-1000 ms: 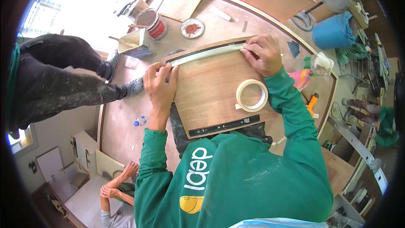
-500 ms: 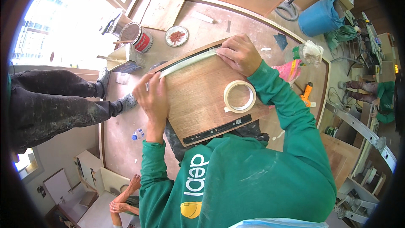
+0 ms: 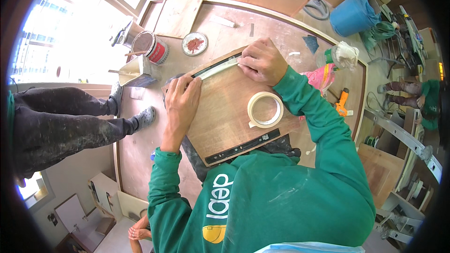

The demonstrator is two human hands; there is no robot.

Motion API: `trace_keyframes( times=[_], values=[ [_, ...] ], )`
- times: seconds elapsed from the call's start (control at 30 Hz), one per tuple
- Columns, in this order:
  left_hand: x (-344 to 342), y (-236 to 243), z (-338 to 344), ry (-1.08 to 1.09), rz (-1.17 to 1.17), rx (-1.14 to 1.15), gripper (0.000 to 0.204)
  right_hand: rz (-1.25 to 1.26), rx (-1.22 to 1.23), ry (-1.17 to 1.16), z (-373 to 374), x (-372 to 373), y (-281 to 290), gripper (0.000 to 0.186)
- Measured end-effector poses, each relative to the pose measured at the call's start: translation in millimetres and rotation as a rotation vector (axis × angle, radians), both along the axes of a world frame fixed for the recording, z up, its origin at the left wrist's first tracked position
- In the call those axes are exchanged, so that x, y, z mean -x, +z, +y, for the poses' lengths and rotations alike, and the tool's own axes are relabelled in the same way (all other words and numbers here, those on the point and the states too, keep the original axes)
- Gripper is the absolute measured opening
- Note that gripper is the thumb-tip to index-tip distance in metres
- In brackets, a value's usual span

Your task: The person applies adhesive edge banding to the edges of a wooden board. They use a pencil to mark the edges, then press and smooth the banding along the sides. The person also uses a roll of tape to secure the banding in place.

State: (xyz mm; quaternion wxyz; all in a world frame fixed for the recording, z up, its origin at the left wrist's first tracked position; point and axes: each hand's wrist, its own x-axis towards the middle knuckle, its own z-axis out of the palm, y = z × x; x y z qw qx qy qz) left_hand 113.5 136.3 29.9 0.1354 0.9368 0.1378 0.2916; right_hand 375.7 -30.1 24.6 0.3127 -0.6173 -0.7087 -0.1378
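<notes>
A wooden board (image 3: 225, 107) rests across my lap, with a black metal slide rail (image 3: 241, 146) along its near edge. Along the far edge runs another dark rail (image 3: 210, 69), and a pale strip of masking tape (image 3: 218, 69) lies over part of it. My left hand (image 3: 181, 97) is bent over the far left edge, its fingers pressed together at the strip's left end. At the other end, my right hand (image 3: 263, 61) pinches the strip between curled fingers and thumb. A roll of masking tape (image 3: 251, 111) lies flat on the board near my right forearm.
Beyond the board stand an open paint can (image 3: 159, 52) and a round lid (image 3: 203, 43) bearing reddish paste. To the right are an orange glue gun (image 3: 343, 102), a pink bag (image 3: 317, 80) and a ladder (image 3: 403, 137). Another person's legs (image 3: 70, 112) are close on the left.
My left hand has moved right and inward along the board's far edge, so less of the strip shows between my hands. My right hand stays nearly in place, still pinching.
</notes>
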Motion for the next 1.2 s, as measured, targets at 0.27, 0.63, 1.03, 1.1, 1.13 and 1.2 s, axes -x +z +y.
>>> trace_keyframes(
  times=[0.27, 0.63, 1.03, 1.1, 1.13, 1.2],
  values=[
    [-25, 8, -12, -0.009, 0.126, -0.065, 0.017, 0.002, -0.009, -0.021, 10, 7, -22, 0.012],
    [-56, 17, -23, -0.116, 0.163, -0.047, 0.012, -0.227, -0.139, 0.028, 21, 5, -19, 0.009],
    [-51, -1, -6, -0.122, 0.252, 0.045, 0.012, -0.058, -0.098, -0.011, 20, 12, -29, 0.013],
    [-26, -13, 4, -0.073, 0.13, 0.115, 0.02, -0.04, -0.066, -0.013, 20, 11, -29, 0.014],
    [-19, -17, 5, -0.052, 0.072, 0.15, 0.024, -0.03, -0.057, -0.019, 20, 12, -28, 0.014],
    [-17, -2, 1, -0.032, 0.142, 0.138, 0.02, -0.019, -0.034, -0.031, 19, 11, -25, 0.013]
  ],
)
